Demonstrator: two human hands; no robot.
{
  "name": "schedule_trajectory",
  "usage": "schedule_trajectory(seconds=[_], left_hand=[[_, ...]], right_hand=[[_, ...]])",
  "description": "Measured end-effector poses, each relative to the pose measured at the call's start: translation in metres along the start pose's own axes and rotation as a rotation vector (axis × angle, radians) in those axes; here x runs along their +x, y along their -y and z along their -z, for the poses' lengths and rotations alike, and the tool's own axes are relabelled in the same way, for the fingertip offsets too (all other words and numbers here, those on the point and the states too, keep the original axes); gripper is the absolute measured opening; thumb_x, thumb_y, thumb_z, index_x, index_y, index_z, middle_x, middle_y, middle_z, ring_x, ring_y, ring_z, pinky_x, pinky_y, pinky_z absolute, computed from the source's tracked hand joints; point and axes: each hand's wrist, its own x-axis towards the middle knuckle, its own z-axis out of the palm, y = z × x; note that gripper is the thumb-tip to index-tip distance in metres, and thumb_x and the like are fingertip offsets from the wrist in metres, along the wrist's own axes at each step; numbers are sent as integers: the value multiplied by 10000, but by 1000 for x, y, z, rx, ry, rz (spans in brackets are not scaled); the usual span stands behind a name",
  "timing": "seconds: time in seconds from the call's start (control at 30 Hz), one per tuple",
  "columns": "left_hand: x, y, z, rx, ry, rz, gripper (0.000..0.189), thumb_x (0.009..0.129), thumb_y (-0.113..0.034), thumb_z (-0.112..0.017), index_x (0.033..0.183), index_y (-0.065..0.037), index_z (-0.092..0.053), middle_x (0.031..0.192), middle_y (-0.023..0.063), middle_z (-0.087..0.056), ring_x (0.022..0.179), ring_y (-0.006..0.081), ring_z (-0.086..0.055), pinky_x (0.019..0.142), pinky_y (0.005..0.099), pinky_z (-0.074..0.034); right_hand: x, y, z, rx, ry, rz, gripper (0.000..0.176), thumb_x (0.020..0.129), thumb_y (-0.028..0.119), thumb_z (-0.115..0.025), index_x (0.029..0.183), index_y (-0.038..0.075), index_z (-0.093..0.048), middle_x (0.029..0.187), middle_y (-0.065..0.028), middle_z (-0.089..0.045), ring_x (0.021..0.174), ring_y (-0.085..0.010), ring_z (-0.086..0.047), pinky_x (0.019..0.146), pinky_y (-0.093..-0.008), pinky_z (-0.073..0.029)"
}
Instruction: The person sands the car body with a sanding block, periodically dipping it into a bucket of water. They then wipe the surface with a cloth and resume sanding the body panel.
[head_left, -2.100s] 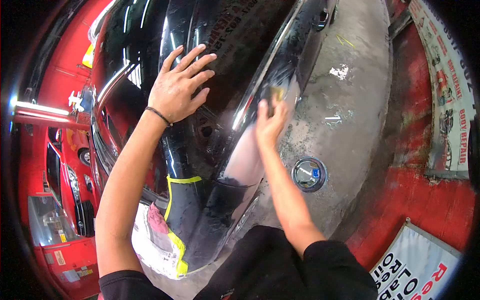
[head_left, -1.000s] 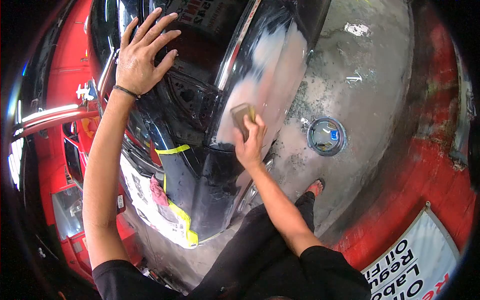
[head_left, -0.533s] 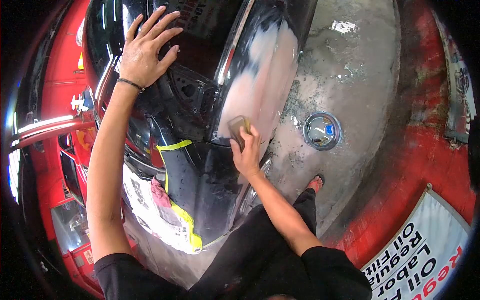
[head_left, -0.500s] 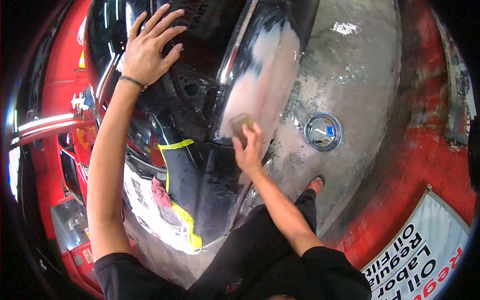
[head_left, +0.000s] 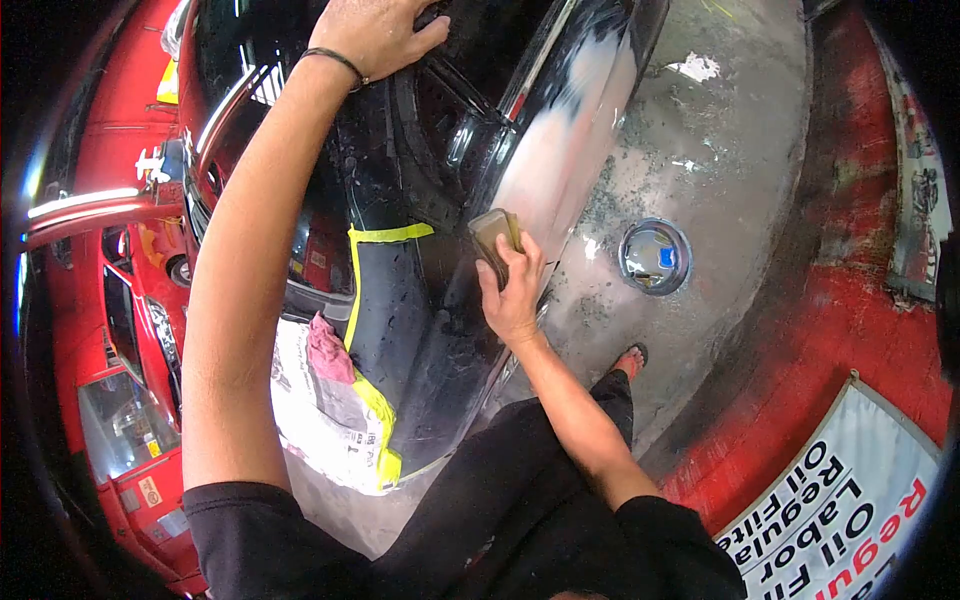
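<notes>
Right hand [head_left: 515, 292] pinches a brown sanding block [head_left: 491, 238] against a black car [head_left: 430, 340], at the near end of its pale patch [head_left: 560, 145]. Left hand [head_left: 378, 35] reaches over the car, fingers mostly cut off, spread unclear.

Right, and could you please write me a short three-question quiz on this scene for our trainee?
1. Which of the person's hands grips the block?
2. True or false: the round basin stands on the floor.
3. What colour is the crumpled cloth near the yellow tape?
a) blue
b) pink
c) green

Key: 1. the right hand; 2. true; 3. b
</notes>
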Motion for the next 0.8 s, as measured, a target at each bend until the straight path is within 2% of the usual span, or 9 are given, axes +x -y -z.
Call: schedule_trajectory(seconds=[0.07, 0.1, 0.13, 0.2, 0.27, 0.33, 0.43, 0.67, 0.8], left_hand=[[-2, 0, -2, -10, -12, -2, 362, 883, -309, -737, 1181, -119, -815, 1544, 79, -646, 1580, 280, -445, 1332, 550, -257], [-3, 0, -4, -3, -17, -3, 361, 888, -315, -730, 1181, -123, -816, 1543, 75, -647, 1580, 275, -445, 1333, 546, -257], [-3, 2, -5, 6, -22, -2, 360, 893, -322, -723, 1180, -127, -818, 1543, 71, -648, 1580, 271, -444, 1334, 541, -257], [-9, 3, -8, 23, -16, 0, 363, 901, -336, -712, 1182, -134, -821, 1544, 65, -648, 1580, 265, -444, 1336, 535, -257], [-7, 6, -8, 47, -17, 5, 372, 907, -352, -704, 1188, -141, -824, 1548, 59, -646, 1579, 261, -443, 1337, 530, -255], [-8, 6, -9, 46, -24, 11, 396, 914, -365, -688, 1213, -144, -825, 1555, 51, -637, 1582, 253, -438, 1340, 525, -250], [-9, 6, -8, 79, -5, 20, 403, 921, -359, -671, 1221, -143, -829, 1556, 47, -632, 1587, 249, -431, 1341, 527, -246], [-11, 8, -7, 65, 11, 23, 408, 913, -370, -668, 1205, -138, -833, 1546, 54, -637, 1584, 250, -435, 1338, 533, -246], [-9, 10, -7, 88, 19, 22, 413, 916, -382, -664, 1199, -133, -833, 1546, 53, -638, 1582, 250, -436, 1336, 535, -247]], right_hand=[[34, 1, 6, -28, -81, -36, 527, 1021, 228, -775, 1482, 46, -595, 1502, -308, -533, 1405, -515, -508, 1205, -604, -386], [72, -8, 5, -74, -177, -27, 468, 1015, 207, -769, 1371, -45, -600, 1361, -282, -611, 1298, -429, -593, 1153, -510, -445], [113, -1, 13, 61, -198, -224, 451, 1017, 225, -765, 1345, -36, -600, 1317, -269, -640, 1280, -410, -608, 1136, -480, -459], [167, -14, 18, 129, -306, -306, 510, 1001, 255, -780, 1388, -6, -573, 1323, -244, -638, 1258, -403, -604, 1118, -479, -462], [165, 9, 17, 25, -320, -378, 523, 991, 264, -790, 1389, -1, -576, 1323, -243, -628, 1276, -405, -587, 1141, -486, -444], [116, 21, -4, -130, -312, -279, 547, 992, 255, -782, 1419, -17, -576, 1410, -267, -600, 1345, -432, -559, 1183, -519, -420], [47, 54, -27, -143, -322, -281, 494, 979, 253, -792, 1362, -11, -626, 1320, -251, -611, 1290, -441, -577, 1137, -513, -448], [159, 24, -12, -257, -390, -203, 408, 969, 292, -787, 1268, 37, -676, 1224, -246, -607, 1180, -451, -617, 1006, -538, -505], [81, 40, -23, -259, -334, -148, 419, 949, 268, -818, 1258, 12, -700, 1210, -259, -592, 1209, -459, -608, 1052, -524, -497]])
